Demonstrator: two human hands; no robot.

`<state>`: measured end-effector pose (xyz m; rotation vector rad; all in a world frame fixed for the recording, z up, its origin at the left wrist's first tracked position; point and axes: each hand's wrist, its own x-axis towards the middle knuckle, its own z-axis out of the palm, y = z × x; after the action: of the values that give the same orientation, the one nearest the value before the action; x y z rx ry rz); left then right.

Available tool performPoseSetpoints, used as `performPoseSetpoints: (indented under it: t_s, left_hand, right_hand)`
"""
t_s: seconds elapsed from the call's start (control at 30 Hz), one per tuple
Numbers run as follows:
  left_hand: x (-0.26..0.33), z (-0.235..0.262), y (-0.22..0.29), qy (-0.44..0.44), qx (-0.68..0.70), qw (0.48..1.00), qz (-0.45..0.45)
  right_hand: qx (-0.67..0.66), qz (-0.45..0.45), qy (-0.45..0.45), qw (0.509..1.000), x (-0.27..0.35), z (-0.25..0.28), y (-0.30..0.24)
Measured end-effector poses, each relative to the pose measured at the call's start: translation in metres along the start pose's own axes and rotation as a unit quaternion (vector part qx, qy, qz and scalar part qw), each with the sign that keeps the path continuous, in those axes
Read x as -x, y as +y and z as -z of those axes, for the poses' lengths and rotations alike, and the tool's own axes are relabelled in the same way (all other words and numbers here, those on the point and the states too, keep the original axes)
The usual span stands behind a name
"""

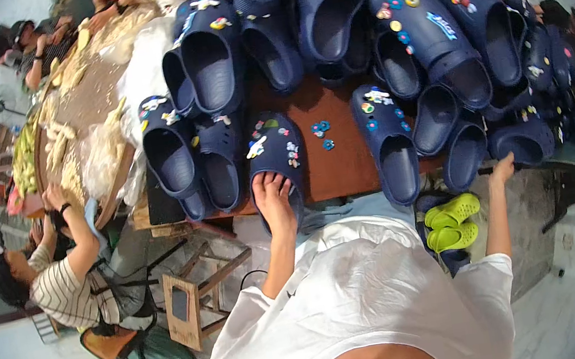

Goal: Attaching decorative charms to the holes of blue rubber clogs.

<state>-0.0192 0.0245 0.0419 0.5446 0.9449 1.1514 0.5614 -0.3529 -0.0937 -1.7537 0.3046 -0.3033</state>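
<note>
My left hand (276, 200) reaches into the foot opening of a navy clog (273, 141) at the table's front edge. Its fingers curl inside, against the upper. White, green and other colourful charms dot this clog's toe. To its right, a few small blue flower charms (322, 128) lie on the brown table. Another navy clog (387, 142) with charms rests further right, its heel towards me. At the right end of the table edge, my right hand (502, 169) is closed at the rim of a navy clog (522, 144); its fingertips are partly hidden.
Many navy clogs (274, 40) are heaped across the brown table (338, 172). Lime-green clogs (452, 223) are on the floor below. A wooden stool (182, 307) carries a phone (180, 305). Left, a person in a striped shirt (66, 290) sits by a round table (100, 179) with pale produce.
</note>
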Motion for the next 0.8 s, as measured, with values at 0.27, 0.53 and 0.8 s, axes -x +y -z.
performPoseSetpoints:
  t_s: [0.27,0.53,0.8]
  left_hand:
    - [-0.008,0.017,-0.009,0.017,-0.007,1.0,0.013]
    - [-0.003,0.0,0.003,0.04,-0.133,0.99,0.011]
    - [-0.015,0.015,-0.018,0.047,-0.215,0.97,-0.108]
  right_hand:
    - [0.104,0.064,0.052,0.991,0.076,-0.012,-0.049]
    - [0.051,0.198,-0.009,0.979,0.282,-0.003,-0.171]
    - [0.052,0.38,-0.42,0.823,0.342,0.01,-0.05]
